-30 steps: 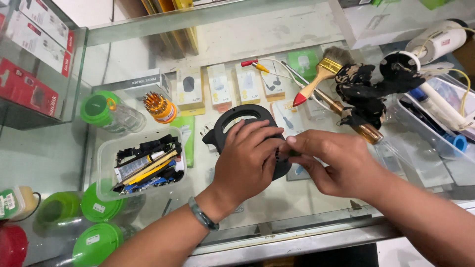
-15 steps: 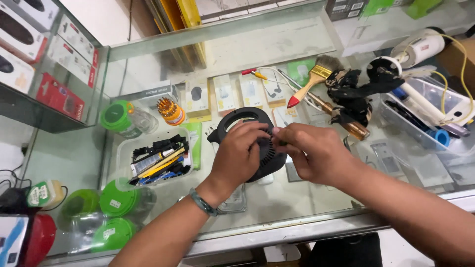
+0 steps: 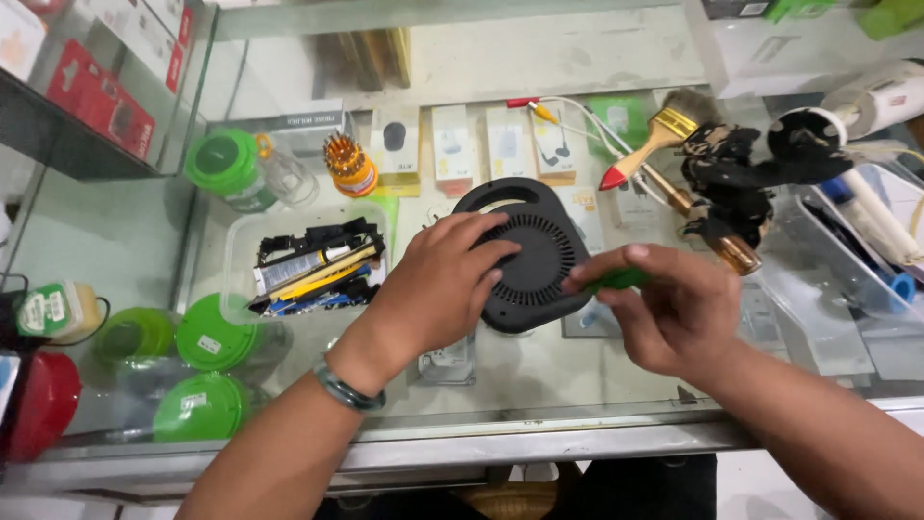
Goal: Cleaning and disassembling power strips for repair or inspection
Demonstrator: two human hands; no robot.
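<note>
A round black plastic device with a ribbed grille and a loop handle (image 3: 537, 252) lies on the glass counter (image 3: 539, 385). My left hand (image 3: 435, 286) rests on its left side, fingers spread over the grille, holding it down. My right hand (image 3: 669, 308) grips a green-handled tool (image 3: 616, 280) whose tip points at the device's right edge. A green bracelet sits on my left wrist.
A clear tray of tools (image 3: 313, 268) lies left of the device. Green-lidded jars (image 3: 207, 332) stand at the left, a paintbrush (image 3: 654, 140) and a black tangle of parts (image 3: 736, 188) at the right. Small boxes show under the glass.
The view has closed in on the counter. My right hand has drawn back to the device's right edge, with the green tool now showing. My left hand stays on the grille.
</note>
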